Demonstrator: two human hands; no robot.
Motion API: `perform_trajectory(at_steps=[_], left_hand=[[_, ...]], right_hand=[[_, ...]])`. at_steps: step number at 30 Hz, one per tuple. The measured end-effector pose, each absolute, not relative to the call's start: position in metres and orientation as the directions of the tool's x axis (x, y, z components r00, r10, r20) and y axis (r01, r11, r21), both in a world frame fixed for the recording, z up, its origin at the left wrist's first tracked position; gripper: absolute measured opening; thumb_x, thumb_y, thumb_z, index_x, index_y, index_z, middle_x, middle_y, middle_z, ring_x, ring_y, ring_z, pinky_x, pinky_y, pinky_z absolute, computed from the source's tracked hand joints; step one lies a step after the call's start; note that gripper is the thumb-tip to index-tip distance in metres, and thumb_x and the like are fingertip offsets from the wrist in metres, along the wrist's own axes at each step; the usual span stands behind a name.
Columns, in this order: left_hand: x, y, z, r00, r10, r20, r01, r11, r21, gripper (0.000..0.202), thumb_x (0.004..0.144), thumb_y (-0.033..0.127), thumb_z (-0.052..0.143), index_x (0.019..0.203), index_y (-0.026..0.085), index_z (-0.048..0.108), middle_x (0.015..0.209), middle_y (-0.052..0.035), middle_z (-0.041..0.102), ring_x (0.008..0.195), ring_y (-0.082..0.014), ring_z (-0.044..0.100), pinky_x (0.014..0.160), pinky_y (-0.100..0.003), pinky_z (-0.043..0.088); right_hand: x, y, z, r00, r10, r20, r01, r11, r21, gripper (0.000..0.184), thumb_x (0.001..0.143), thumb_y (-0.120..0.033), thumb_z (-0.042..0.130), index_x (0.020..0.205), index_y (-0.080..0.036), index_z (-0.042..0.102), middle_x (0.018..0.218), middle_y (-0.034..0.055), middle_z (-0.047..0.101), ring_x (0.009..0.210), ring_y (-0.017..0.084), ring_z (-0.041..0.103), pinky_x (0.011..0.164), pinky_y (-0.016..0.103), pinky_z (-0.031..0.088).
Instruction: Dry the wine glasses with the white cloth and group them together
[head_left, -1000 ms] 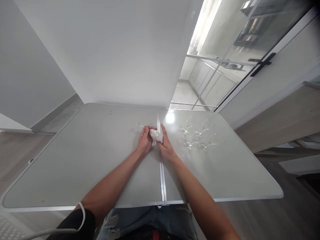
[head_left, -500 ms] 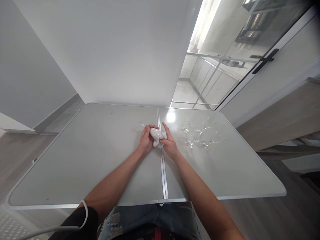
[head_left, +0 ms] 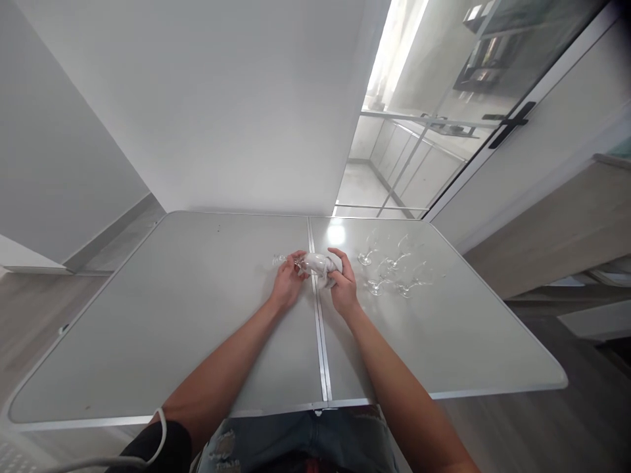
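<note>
Above the table's middle seam I hold a stemmed glass (head_left: 311,263) tipped on its side, its base pointing left and its bowl to the right. My left hand (head_left: 288,281) is closed round the stem, with the clear foot sticking out past the fingers. A white cloth (head_left: 325,279) is bunched at the mouth of the bowl and seems partly inside it. My right hand (head_left: 344,284) grips this cloth against the rim, thumb and fingers round it. Several other clear stemmed glasses (head_left: 375,286) are grouped to the right of my right hand.
The pale folding table (head_left: 172,328) has a metal edge and a metal seam (head_left: 321,355) down its middle. A white wall (head_left: 236,131) rises behind it. At the back right is a glass-paned door (head_left: 419,138) with a dark handle (head_left: 513,125).
My right hand has shifted slightly right with the cloth. My left hand now holds further along the stem, so more of the glass's bowl shows between the hands.
</note>
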State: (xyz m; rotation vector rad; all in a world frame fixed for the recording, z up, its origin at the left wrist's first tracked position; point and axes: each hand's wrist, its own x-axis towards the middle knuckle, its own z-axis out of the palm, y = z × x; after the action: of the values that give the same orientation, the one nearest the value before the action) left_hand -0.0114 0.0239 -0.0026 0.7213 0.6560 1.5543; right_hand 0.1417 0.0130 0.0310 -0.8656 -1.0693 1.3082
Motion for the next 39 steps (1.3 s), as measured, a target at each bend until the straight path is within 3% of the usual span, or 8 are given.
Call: perform_trajectory(at_steps=[6,11,14,20,27,31,34,39], left_hand=[[-0.013,0.021,-0.002,-0.047,0.995,0.088,-0.628,-0.098,0.772,0.03,0.086,0.046,0.072,0.076,0.018,0.072,0.117,-0.0078,0.067,0.083,-0.0144,0.061,0.061,-0.025,0.054],[-0.02,0.017,0.002,0.245,0.969,0.038,-0.682,0.145,0.717,0.041,0.08,0.02,0.076,0.121,0.017,0.071,0.108,-0.008,0.071,0.095,-0.0171,0.066,0.089,-0.035,0.059],[-0.025,0.018,0.004,0.354,0.935,-0.015,-0.681,0.269,0.681,0.048,0.076,0.007,0.07,0.123,0.015,0.07,0.112,-0.0101,0.071,0.101,-0.0198,0.067,0.093,-0.039,0.058],[-0.027,0.019,0.002,0.539,0.841,-0.054,-0.586,0.42,0.693,0.043,0.09,0.037,0.066,0.126,0.013,0.066,0.124,-0.0164,0.066,0.105,-0.0248,0.068,0.076,-0.033,0.062],[-0.023,0.013,-0.002,0.722,0.666,-0.19,-0.267,0.521,0.811,0.048,0.085,0.048,0.074,0.112,0.009,0.07,0.094,-0.0117,0.068,0.061,-0.0103,0.063,0.06,-0.024,0.054],[-0.023,0.014,0.006,0.598,0.792,-0.124,-0.407,0.433,0.804,0.053,0.087,0.055,0.069,0.117,0.011,0.07,0.07,0.0018,0.05,0.046,-0.0029,0.041,0.042,-0.016,0.036],[-0.021,0.016,0.008,0.39,0.919,-0.053,-0.544,0.276,0.792,0.057,0.086,0.061,0.067,0.115,0.013,0.069,0.068,0.004,0.043,0.047,-0.003,0.037,0.044,-0.016,0.035],[-0.013,0.016,0.004,0.329,0.942,-0.066,-0.432,0.213,0.877,0.06,0.079,0.069,0.068,0.091,0.01,0.068,0.064,0.0021,0.047,0.051,-0.008,0.048,0.05,-0.022,0.044]], right_hand=[[0.14,0.013,0.031,-0.151,0.986,0.067,-0.417,-0.002,-0.909,0.06,0.068,-0.021,0.055,0.128,-0.027,0.056,0.071,-0.0033,0.053,0.063,0.015,0.049,0.058,0.025,0.042],[0.144,0.018,0.029,0.035,0.993,0.116,-0.573,0.115,-0.811,0.057,0.067,-0.018,0.055,0.123,-0.026,0.059,0.075,-0.0029,0.053,0.066,0.013,0.048,0.06,0.022,0.04],[0.146,0.02,0.029,0.118,0.982,0.146,-0.588,0.187,-0.787,0.051,0.066,-0.016,0.053,0.116,-0.023,0.063,0.071,-0.0032,0.048,0.061,0.012,0.043,0.056,0.022,0.037],[0.148,0.022,0.027,0.225,0.962,0.152,-0.562,0.256,-0.787,0.038,0.069,-0.02,0.055,0.106,-0.022,0.062,0.071,-0.0027,0.052,0.058,0.012,0.045,0.055,0.023,0.039],[0.15,0.025,0.021,0.217,0.967,0.136,-0.53,0.234,-0.815,0.04,0.071,-0.019,0.055,0.111,-0.025,0.061,0.07,-0.005,0.053,0.057,0.011,0.048,0.055,0.022,0.04],[0.148,0.032,0.021,0.337,0.934,0.123,-0.525,0.294,-0.798,0.043,0.076,-0.021,0.057,0.119,-0.026,0.059,0.091,-0.0022,0.064,0.081,0.013,0.061,0.07,0.023,0.048],[0.142,0.035,0.018,0.389,0.919,0.058,-0.557,0.285,-0.78,0.038,0.078,-0.023,0.061,0.115,-0.027,0.06,0.104,-0.0008,0.067,0.099,0.015,0.063,0.08,0.024,0.051],[0.133,0.025,0.014,-0.093,0.996,-0.011,-0.657,-0.07,-0.751,0.011,0.076,-0.027,0.066,0.086,-0.022,0.062,0.073,-0.0002,0.065,0.079,0.02,0.067,0.071,0.031,0.055]])
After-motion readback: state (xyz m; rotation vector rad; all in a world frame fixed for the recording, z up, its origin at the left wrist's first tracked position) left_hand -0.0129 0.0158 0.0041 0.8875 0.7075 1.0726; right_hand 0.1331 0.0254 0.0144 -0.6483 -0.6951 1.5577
